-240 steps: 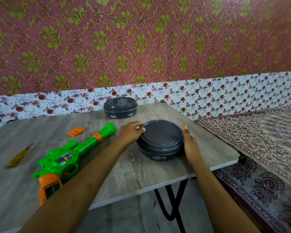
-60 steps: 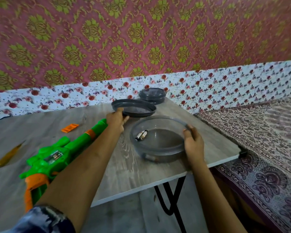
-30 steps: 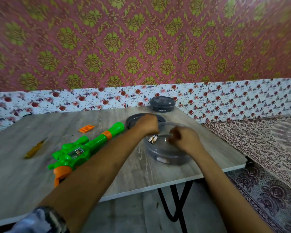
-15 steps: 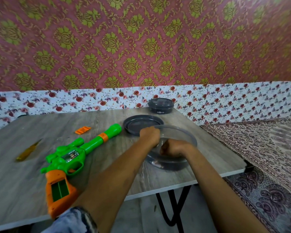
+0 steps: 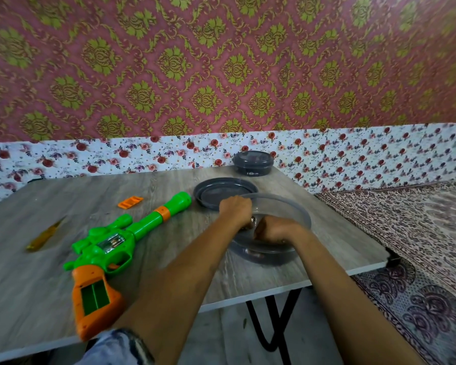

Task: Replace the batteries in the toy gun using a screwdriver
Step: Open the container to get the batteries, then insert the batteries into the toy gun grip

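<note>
Grey tub (image 5: 270, 257) has left hand (image 5: 236, 210) and right hand (image 5: 274, 230) both inside, fingers curled, I can't tell on what. Lid (image 5: 221, 191) just behind it, toy gun (image 5: 111, 246) left on counter (image 5: 156, 185).

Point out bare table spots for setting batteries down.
Widest free patch: the grey wooden table's back left, between the floral wall strip, the orange plastic cover and the yellow screwdriver. Another, front left, between screwdriver and the green-and-orange toy gun. Crowded: right side, where flat grey lid, clear round tub, closed grey tub, left hand and right hand cluster.
</note>
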`<state>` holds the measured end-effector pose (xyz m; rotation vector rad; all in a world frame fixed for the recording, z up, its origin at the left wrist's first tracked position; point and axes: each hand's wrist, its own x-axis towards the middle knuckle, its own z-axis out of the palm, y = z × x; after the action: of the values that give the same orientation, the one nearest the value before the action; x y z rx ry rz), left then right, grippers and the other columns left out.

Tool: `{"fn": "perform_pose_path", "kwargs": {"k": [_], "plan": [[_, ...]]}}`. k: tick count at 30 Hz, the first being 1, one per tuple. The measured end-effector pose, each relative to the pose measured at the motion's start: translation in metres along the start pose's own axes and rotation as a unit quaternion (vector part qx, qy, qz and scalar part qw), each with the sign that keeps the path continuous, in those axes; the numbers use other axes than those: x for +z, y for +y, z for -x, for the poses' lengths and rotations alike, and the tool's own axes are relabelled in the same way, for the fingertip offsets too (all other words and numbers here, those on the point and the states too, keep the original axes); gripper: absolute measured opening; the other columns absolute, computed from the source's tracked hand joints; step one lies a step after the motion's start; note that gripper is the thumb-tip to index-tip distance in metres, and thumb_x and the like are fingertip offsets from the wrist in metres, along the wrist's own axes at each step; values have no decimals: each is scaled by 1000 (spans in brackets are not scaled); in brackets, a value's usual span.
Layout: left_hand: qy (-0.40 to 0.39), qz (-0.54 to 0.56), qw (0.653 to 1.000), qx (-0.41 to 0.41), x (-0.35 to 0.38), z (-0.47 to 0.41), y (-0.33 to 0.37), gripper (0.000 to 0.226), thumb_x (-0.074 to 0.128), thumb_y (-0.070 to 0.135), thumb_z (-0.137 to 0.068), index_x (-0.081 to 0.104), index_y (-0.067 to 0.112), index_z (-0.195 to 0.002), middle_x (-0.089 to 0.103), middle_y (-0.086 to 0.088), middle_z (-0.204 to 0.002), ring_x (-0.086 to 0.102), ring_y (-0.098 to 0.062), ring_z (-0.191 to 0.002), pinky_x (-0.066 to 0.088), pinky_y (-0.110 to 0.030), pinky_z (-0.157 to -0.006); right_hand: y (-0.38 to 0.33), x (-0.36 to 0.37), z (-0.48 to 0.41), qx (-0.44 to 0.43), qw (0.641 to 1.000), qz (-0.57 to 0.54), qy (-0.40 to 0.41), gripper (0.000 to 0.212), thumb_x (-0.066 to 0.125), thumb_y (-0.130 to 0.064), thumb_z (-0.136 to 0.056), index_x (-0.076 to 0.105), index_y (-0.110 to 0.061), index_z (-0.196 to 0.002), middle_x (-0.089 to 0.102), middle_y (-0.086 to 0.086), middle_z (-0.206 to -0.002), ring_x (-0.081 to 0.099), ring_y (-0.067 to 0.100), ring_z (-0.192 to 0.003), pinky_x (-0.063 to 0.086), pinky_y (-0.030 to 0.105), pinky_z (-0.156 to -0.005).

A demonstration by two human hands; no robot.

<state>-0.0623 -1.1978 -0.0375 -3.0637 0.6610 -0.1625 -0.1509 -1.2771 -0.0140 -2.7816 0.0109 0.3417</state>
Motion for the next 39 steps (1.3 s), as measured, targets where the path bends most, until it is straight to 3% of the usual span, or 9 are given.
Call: {"fn": "perform_pose_path", "kwargs": {"k": [4,8,16,20,25,28,31,34,39], "plan": [[-9,28,1000,4,2,-3,-2,33,69,31,-82,64,14,-110,65,-7,-113,60,-24,-104,47,-34,-83,6,5,-9,31,999,-7,9,37,51,-25,-94,54,-8,-126,57,11,-128,51,27,-121,40,31,-93],[-19,48,999,4,3,-5,-3,33,71,25,-81,64,12,-111,64,-9,-115,60,-26,-107,49,-36,-87,5,5,-7,-5,999,-39,22,34,45,-28,-97,53,-11,-125,55,9,-127,49,23,-117,33,26,-88],[5,99,995,4,3,-3,-5,24,60,13,-89,65,8,-112,65,-13,-112,62,-28,-103,51,-37,-87,8,7,-10,2,997,-60,54,13,54,-31,-92,54,-19,-87,57,3,-91,48,13,-76,35,24,-68],[49,212,976,1,-2,-2,-9,20,70,13,-80,74,12,-100,72,-8,-95,67,-21,-87,49,-26,-69,13,6,-12,17,990,-114,82,15,60,-24,-88,56,-16,-76,57,1,-71,49,8,-58,38,20,-52],[111,455,883,-34,-20,6,-31,26,73,4,-78,71,3,-104,72,-16,-98,68,-25,-76,59,-30,-68,21,-7,-14,46,879,-438,185,13,58,-14,-88,64,-8,-78,61,8,-70,55,13,-57,47,21,-52],[104,583,803,-73,-36,17,-49,25,70,-2,-80,68,-3,-105,68,-13,-83,60,-9,-50,49,-13,-43,12,-18,-11,49,773,-612,158,17,46,-11,-93,59,-4,-85,59,12,-78,56,17,-65,52,22,-53],[93,662,737,-95,-45,29,-64,25,69,-1,-81,66,-5,-106,62,-7,-69,55,-1,-38,46,-13,-41,-10,-20,-11,41,698,-705,123,23,34,-7,-94,52,-5,-80,52,10,-73,50,18,-63,46,25,-55],[91,701,701,-94,-53,45,-75,25,67,-3,-82,64,-4,-106,62,-7,-70,56,-1,-40,49,-13,-45,-40,-11,-16,27,680,-728,82,23,35,-10,-92,47,-11,-72,47,6,-64,44,14,-54,39,20,-47],[101,704,699,-73,-63,85,-100,12,65,-6,-82,64,1,-93,63,-5,-67,62,-5,-50,54,-15,-53,-89,17,-23,-21,670,-741,35,22,50,-14,-93,54,-14,-72,50,0,-54,43,4,-43,34,12,-36]]}}
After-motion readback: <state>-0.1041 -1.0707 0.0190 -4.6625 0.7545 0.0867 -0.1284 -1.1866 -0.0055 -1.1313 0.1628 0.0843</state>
